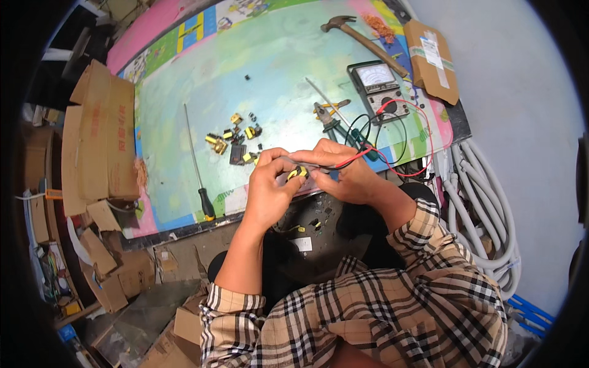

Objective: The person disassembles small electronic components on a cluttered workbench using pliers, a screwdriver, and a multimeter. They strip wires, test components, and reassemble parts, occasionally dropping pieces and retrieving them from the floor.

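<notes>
Left hand (270, 184) pinched yellow-and-black component (298, 174) above the bench's near edge

The left hand gripped the small component between thumb and fingers, over the middle of the near edge of the bench (282, 67). The right hand (351, 178) was close beside it, fingers closed around the test leads (353, 160), one red and one black, where they met slim dark probes. Whether a probe tip touched the component could not be told, since the fingers covered it.

The leads looped back to a dark analog meter (378, 91) near the bench's right edge. Between the meter and the hands lay pliers (327, 120), with a thin metal shaft beside them. A hammer (362, 43) slanted across the far right part, its head toward the far edge; next to it sat a tangle of copper-coloured wire (378, 28). A cardboard box (434, 64) stood at the right edge.

Beyond the left hand, a loose group of small components (236, 136), yellow, black and brassy, was scattered near the bench's middle. Farther left lay a long screwdriver (193, 161), its dark handle toward the near edge. A large carton (104, 138) stood along the left edge.
</notes>
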Demonstrator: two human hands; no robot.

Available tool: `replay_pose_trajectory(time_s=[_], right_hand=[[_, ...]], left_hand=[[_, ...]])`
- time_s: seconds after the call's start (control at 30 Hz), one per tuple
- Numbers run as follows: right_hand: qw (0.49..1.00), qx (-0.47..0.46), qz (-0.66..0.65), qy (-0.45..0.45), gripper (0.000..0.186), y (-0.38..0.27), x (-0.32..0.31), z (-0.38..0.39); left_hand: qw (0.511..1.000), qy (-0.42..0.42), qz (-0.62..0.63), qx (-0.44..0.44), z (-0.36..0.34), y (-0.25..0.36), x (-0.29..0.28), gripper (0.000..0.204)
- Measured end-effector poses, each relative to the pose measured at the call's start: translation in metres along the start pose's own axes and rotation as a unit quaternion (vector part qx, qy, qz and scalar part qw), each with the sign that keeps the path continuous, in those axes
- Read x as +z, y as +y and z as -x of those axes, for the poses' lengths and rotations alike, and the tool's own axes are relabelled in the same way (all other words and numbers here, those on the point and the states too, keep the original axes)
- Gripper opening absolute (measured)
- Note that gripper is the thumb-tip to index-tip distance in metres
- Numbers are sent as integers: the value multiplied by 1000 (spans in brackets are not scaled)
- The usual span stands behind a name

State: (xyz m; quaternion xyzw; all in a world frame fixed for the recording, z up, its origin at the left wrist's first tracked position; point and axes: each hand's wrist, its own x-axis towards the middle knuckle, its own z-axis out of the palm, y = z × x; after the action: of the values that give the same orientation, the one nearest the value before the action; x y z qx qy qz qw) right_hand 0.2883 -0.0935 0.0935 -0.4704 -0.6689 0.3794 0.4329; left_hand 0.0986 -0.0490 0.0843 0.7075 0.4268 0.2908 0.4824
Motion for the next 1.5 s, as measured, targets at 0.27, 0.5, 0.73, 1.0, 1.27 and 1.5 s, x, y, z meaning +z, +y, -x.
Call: replay_pose_trajectory(time_s=[0.27,0.5,0.73,1.0,1.27,1.5], right_hand=[[987,109,41,113,16,45,8,-7],[948,103,269,134,19,70,31,-9],[944,123,305,18,21,87,40,-12],[954,225,-151,130,35,64,38,-26],[796,183,-568,99,33,52,30,-19],[775,169,-606,52,33,58,35,-21]], left_hand=[[994,28,27,-106,6,-17,-17,18],[902,72,341,-255,-4,-28,-33,9],[860,61,434,-263,0,-29,-40,16],[862,75,437,-247,9,-34,-54,21],[848,59,474,-231,10,-31,-54,21],[844,12,490,-215,8,-29,-46,24]])
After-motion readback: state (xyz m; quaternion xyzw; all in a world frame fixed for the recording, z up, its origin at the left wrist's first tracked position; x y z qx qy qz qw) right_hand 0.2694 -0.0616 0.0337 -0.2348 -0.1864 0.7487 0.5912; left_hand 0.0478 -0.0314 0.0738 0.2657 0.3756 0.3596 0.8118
